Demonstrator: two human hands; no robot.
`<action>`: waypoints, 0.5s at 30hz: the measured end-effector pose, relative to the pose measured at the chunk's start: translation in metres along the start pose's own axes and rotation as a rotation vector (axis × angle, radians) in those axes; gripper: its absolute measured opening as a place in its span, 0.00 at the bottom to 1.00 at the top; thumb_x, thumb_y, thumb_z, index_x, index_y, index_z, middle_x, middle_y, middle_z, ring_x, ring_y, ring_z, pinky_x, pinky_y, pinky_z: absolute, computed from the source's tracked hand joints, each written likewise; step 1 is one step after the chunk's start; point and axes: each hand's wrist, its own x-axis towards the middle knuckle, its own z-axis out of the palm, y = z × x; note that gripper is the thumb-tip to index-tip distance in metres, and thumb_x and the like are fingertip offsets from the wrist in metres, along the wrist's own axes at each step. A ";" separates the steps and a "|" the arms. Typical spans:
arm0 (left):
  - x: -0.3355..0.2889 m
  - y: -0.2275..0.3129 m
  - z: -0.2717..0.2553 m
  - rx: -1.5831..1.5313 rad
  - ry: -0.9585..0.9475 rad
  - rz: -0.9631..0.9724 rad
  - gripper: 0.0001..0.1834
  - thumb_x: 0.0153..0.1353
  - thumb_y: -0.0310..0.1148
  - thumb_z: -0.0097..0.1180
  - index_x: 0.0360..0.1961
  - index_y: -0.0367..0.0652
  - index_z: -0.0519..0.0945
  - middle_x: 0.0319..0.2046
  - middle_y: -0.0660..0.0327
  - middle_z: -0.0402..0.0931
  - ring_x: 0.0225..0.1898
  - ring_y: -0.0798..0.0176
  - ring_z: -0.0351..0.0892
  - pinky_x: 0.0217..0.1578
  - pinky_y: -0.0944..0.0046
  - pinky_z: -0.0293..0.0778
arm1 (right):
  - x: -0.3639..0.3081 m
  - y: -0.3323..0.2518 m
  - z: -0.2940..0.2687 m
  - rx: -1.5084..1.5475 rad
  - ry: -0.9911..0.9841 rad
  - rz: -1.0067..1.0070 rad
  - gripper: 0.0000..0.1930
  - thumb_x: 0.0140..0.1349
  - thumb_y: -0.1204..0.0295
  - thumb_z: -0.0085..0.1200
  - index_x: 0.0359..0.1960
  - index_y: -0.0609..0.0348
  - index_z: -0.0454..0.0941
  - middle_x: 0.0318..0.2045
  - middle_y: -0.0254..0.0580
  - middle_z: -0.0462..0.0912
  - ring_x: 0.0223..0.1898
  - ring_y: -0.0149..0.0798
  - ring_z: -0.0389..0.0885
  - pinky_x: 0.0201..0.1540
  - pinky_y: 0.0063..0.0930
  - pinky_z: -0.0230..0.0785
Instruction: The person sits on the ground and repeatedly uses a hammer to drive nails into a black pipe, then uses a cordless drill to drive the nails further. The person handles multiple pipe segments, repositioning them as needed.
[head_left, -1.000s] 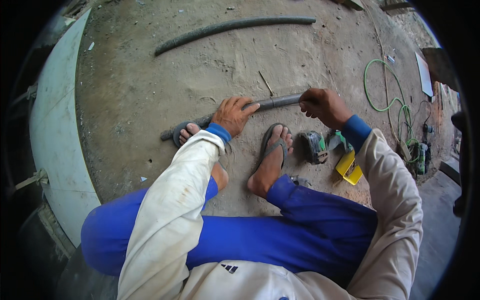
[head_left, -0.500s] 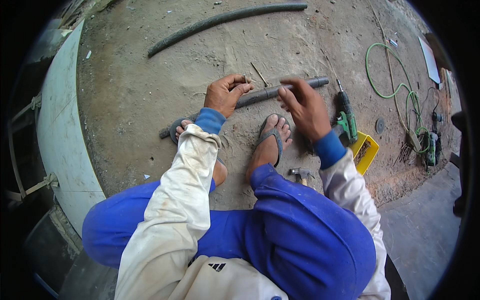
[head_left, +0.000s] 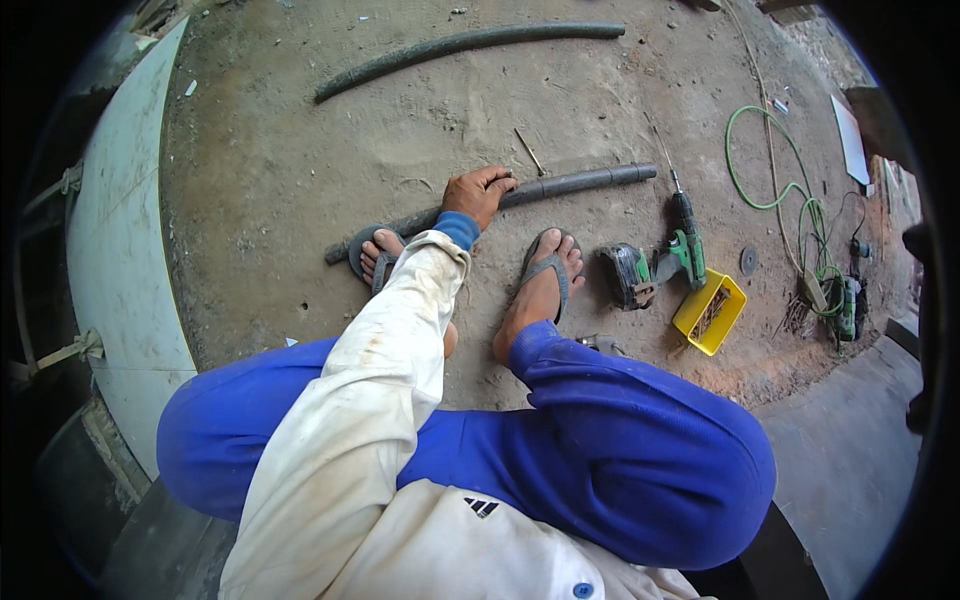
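My left hand (head_left: pixel 478 193) rests at the middle of a long dark pipe (head_left: pixel 585 183) lying on the dirt. Its thumb and forefinger are pinched at the pipe's upper side, on something too small to make out. Under my left sandal (head_left: pixel 372 250) passes the pipe's near end. Just beyond the pipe lies a long thin bolt or rod (head_left: pixel 528 152). My right hand is out of view.
To the right lies a green and black cordless drill (head_left: pixel 687 235) with a long bit. Beside it is a yellow box (head_left: pixel 725 315) of rusty nails or screws. A hammer (head_left: pixel 603 345) is partly hidden by my knee. Farther off are another curved pipe (head_left: pixel 470 42) and a green cable (head_left: pixel 728 150).
My right hand has withdrawn from above the pipe and left the view, uncovering the drill's battery. My left hand has lowered from just above the pipe onto it, fingers still pinched.
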 end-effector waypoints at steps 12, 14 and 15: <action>0.002 -0.005 0.007 0.042 0.067 0.048 0.16 0.67 0.46 0.70 0.48 0.48 0.93 0.43 0.56 0.92 0.43 0.54 0.91 0.49 0.58 0.83 | -0.066 -0.092 -0.230 0.711 0.503 -0.392 0.24 0.82 0.63 0.49 0.75 0.50 0.63 0.39 0.37 0.78 0.32 0.25 0.75 0.29 0.21 0.71; 0.001 -0.003 0.007 0.015 0.050 0.027 0.16 0.67 0.45 0.70 0.49 0.48 0.92 0.44 0.55 0.91 0.44 0.54 0.91 0.50 0.58 0.83 | -0.110 -0.108 -0.317 0.783 0.605 -0.498 0.25 0.84 0.62 0.47 0.77 0.49 0.61 0.37 0.35 0.77 0.30 0.23 0.74 0.27 0.19 0.70; 0.000 -0.003 0.006 0.002 0.044 0.013 0.16 0.67 0.45 0.70 0.49 0.48 0.92 0.44 0.54 0.91 0.44 0.54 0.91 0.51 0.58 0.83 | -0.131 -0.119 -0.355 0.802 0.704 -0.582 0.26 0.84 0.62 0.47 0.78 0.49 0.60 0.37 0.35 0.77 0.29 0.22 0.74 0.26 0.18 0.70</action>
